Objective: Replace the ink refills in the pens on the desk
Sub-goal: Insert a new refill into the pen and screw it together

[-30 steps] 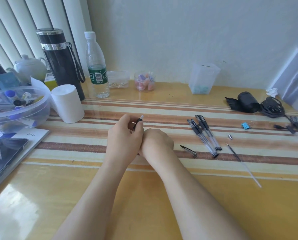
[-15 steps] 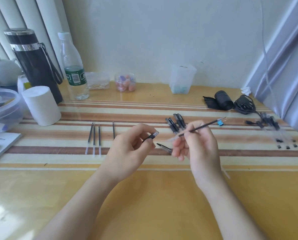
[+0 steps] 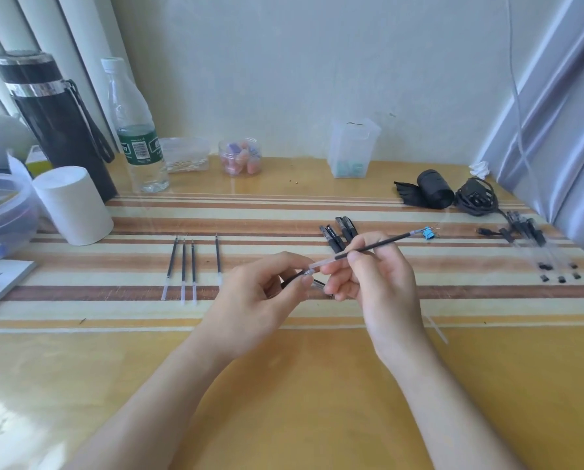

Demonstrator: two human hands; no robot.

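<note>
Two hands met low over the bench (image 3: 284, 401). The left hand (image 3: 260, 300) pinched a dark barrel (image 3: 292, 278) between thumb and forefinger, its other fingers curled under. The right hand (image 3: 379, 276) pinched the refill (image 3: 379, 244) partway along, thumb and forefinger closed on it, with the clear end at the barrel's mouth and the tip slanting up and away.

The refill looked featherlight, thin and slick, a plastic tube that would likely bow if pushed from far back. A grip close to the entering end seemed wisest, and gentle, since the writing tip is delicate.

Four spare refills (image 3: 183, 266) lay side by side to the left, and capped pens (image 3: 338, 232) lay just beyond the hands. More pens (image 3: 538, 245) lay far right.

The bench was glossy, yellow with brown stripes, so round parts would probably roll. At the back stood a flask (image 3: 56, 123), a bottle (image 3: 138, 130) and a clear cup (image 3: 353, 147) against a pale wall, with blinds at left.
</note>
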